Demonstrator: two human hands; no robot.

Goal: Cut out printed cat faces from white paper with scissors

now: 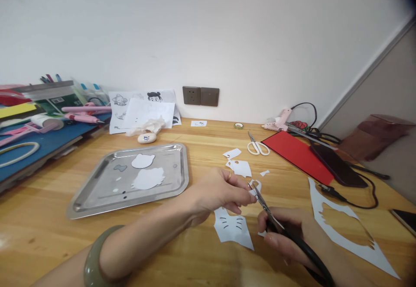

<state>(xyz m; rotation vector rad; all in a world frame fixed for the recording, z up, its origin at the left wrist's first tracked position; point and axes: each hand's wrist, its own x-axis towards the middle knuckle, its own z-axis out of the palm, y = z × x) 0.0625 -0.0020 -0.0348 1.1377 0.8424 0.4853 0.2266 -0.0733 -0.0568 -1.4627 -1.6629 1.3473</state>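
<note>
My right hand (292, 230) grips a pair of black-handled scissors (270, 214), their blades pointing up and left. Between the thumb and fingers of my left hand (229, 191) is a small white paper piece (256, 186), partly hidden by the fingers, and the blade tips are at it. Under my left hand lies a paper piece with drawn whiskers (231, 226). Beyond the hands are white paper scraps (242, 168). A metal tray (107, 209) on the left holds a cat-head paper cutout (143, 161), another white cutout (147, 178) and several tiny pieces.
White-handled scissors (258, 147), green tape (238, 126) and a red sheet (297, 155) lie farther back. A black phone (338, 166), cables and a cut-out paper remnant (344, 230) are at right. Printed sheets (149, 111) and an eraser-like white oval (147, 138) sit behind the tray.
</note>
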